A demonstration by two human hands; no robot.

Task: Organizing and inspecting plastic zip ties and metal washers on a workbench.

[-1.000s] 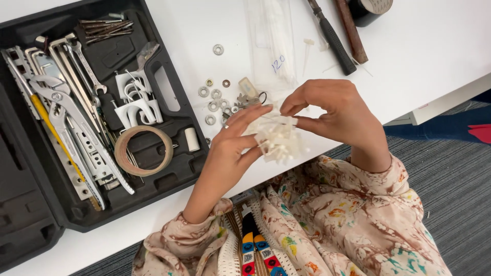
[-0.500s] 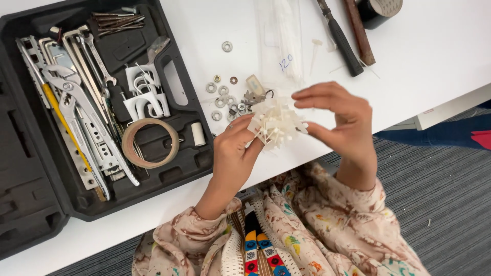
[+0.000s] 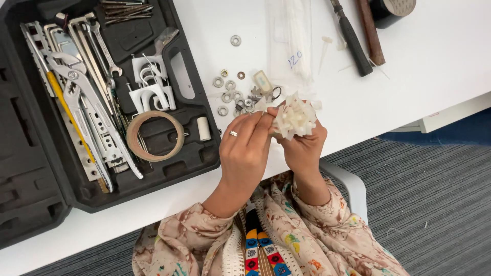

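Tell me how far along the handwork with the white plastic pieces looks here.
Done: a bunch of white plastic pieces is already gathered in the right hand. In hand: the left hand pinches at the bunch's edge above the white table. Left: washers lie scattered by the open tool case, and one white piece lies apart beside a clear bag.

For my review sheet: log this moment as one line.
left hand: fingertips on white plastic bundle | right hand: holds bundle | nearby: washers, open tool case
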